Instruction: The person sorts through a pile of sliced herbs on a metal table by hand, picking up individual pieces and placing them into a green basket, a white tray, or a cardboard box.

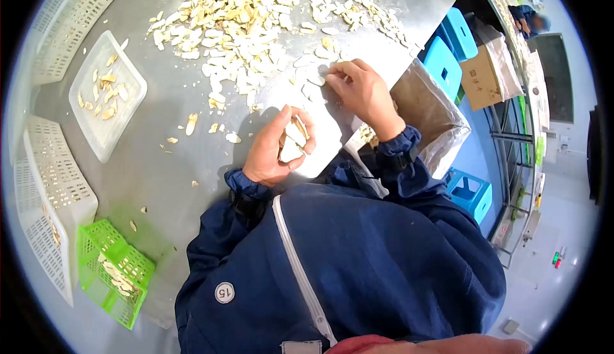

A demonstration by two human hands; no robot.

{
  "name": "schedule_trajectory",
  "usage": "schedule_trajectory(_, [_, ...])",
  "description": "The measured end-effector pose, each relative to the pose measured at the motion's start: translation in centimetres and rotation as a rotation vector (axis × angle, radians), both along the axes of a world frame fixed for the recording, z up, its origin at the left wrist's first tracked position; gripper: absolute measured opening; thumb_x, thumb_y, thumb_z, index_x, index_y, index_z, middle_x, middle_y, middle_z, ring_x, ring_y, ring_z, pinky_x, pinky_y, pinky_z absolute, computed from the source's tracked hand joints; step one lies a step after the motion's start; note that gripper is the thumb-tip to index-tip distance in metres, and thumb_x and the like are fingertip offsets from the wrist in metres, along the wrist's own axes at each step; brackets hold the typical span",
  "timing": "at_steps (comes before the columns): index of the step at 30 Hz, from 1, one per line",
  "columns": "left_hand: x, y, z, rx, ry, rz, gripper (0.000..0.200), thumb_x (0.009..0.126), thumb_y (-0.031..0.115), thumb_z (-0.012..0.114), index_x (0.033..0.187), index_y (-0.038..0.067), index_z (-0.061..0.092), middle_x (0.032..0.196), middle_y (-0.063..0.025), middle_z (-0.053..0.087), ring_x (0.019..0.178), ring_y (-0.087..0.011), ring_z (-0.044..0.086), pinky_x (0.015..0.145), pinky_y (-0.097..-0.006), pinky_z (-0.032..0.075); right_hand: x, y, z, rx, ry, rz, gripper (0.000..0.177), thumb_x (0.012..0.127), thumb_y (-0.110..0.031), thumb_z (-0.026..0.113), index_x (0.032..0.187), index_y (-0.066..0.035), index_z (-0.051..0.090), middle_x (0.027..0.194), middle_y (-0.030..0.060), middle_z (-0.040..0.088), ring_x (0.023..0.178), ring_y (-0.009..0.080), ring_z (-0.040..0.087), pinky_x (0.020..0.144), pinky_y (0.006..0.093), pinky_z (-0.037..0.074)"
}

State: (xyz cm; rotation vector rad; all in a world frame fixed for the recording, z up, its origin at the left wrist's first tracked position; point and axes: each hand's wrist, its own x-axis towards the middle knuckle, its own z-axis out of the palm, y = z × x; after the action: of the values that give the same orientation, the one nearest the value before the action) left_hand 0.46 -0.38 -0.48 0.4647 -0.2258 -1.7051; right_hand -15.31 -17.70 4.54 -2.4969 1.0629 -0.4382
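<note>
My left hand (267, 152) curls around several pale, dried-looking slices (293, 140), which show between thumb and fingers. To its upper right, my right hand (366, 93) is closed in a pinch just over the steel table (173, 191). Whatever lies between its fingertips, if anything, is too small to make out. A few loose slices (311, 90) lie on the table beside those fingertips. Beyond both hands spreads a large heap of the same cream and yellowish slices (240, 18).
At left, a white tray (102, 138) holds several slices, near white perforated baskets (61, 162) and a green basket (131, 258). At right stand a lined bin (441, 124), blue stools (442, 66) and a cardboard box (481, 76). Another person (526, 21) is far off.
</note>
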Motion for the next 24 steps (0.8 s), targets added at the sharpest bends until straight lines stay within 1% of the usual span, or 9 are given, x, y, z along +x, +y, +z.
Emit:
schedule_trajectory(2, [0.0,0.0,0.0,0.006,-0.007,0.012,0.047,0.112,0.051,0.044,0.107,0.008,0.063,0.095,-0.0083,0.064,0.073,-0.0153,0.064,0.040,-0.0211,0.039,1.2,0.3,-0.5,-0.179,0.000,0.087,0.021,0.090,-0.025,0.077,0.102,-0.007,0.078,0.096,0.0115,0.072,0.084,0.0306,0.071,0.076,0.0375,0.057])
schedule_trajectory(6, [0.2,0.1,0.2,-0.001,-0.003,0.006,0.047,0.112,0.051,0.044,0.107,0.009,0.063,0.095,-0.0083,0.064,0.073,-0.0155,0.064,0.040,-0.0208,0.039,1.8,0.7,-0.2,0.002,0.010,0.055,0.023,0.089,-0.022,0.077,0.107,-0.009,0.076,0.094,0.0113,0.072,0.082,0.0307,0.070,0.075,0.0387,0.057])
schedule_trajectory(12, [0.1,0.0,0.0,-0.007,-0.006,0.012,0.046,0.113,0.051,0.043,0.107,0.009,0.063,0.094,-0.0081,0.064,0.073,-0.0152,0.064,0.040,-0.0208,0.039,-0.7,1.0,-0.1,-0.086,-0.070,0.029,0.019,0.092,-0.018,0.073,0.108,-0.008,0.075,0.095,0.0133,0.072,0.085,0.0340,0.071,0.077,0.0419,0.058])
schedule_trajectory(13, [0.1,0.0,-0.1,-0.007,0.003,0.012,0.047,0.113,0.051,0.043,0.107,0.009,0.063,0.094,-0.0081,0.064,0.074,-0.0154,0.064,0.039,-0.0209,0.039,-0.9,1.0,0.1,-0.002,-0.029,-0.047,0.021,0.094,-0.018,0.075,0.111,-0.005,0.075,0.098,0.0123,0.073,0.082,0.0254,0.072,0.076,0.0345,0.058])
schedule_trajectory(16, [0.1,-0.1,-0.2,0.006,0.030,0.022,0.050,0.113,0.053,0.041,0.108,0.009,0.063,0.095,-0.0081,0.064,0.074,-0.0159,0.065,0.039,-0.0210,0.039,-0.7,1.2,1.2,0.121,-0.061,-0.053,0.024,0.096,-0.020,0.076,0.112,-0.002,0.074,0.100,0.0116,0.073,0.081,0.0205,0.071,0.075,0.0323,0.057])
schedule_trajectory(18, [-0.1,-0.2,0.2,0.028,0.057,0.048,0.052,0.112,0.054,0.040,0.109,0.008,0.063,0.095,-0.0081,0.065,0.075,-0.0164,0.065,0.039,-0.0211,0.040,-0.6,1.8,2.4,0.342,-0.208,0.135,0.024,0.098,-0.020,0.077,0.112,-0.002,0.074,0.101,0.0059,0.074,0.085,0.0133,0.066,0.077,0.0285,0.055])
schedule_trajectory(20, [-0.2,-0.2,1.1,0.125,0.052,0.068,0.053,0.112,0.055,0.041,0.110,0.008,0.063,0.097,-0.0082,0.065,0.076,-0.0165,0.065,0.039,-0.0215,0.040,-0.2,2.4,3.4,0.428,-0.376,0.303,0.030,0.100,-0.029,0.076,0.117,-0.005,0.075,0.102,0.0073,0.075,0.086,0.0142,0.067,0.076,0.0280,0.054])
schedule_trajectory(23, [-0.3,-0.1,1.2,0.149,0.026,0.076,0.051,0.111,0.054,0.042,0.112,0.008,0.063,0.100,-0.0082,0.065,0.077,-0.0164,0.065,0.039,-0.0216,0.040,0.0,2.3,2.0,0.474,-0.336,0.118,0.027,0.097,-0.026,0.077,0.118,-0.008,0.075,0.107,0.0090,0.074,0.091,0.0198,0.069,0.080,0.0323,0.056])
schedule_trajectory(24, [-0.2,-0.1,1.0,0.135,0.013,0.074,0.050,0.111,0.053,0.043,0.113,0.008,0.062,0.100,-0.0081,0.065,0.077,-0.0163,0.065,0.040,-0.0216,0.040,-0.2,2.3,1.1,0.318,-0.268,0.197,0.026,0.096,-0.023,0.077,0.118,-0.009,0.075,0.108,0.0096,0.074,0.094,0.0227,0.070,0.081,0.0343,0.057])
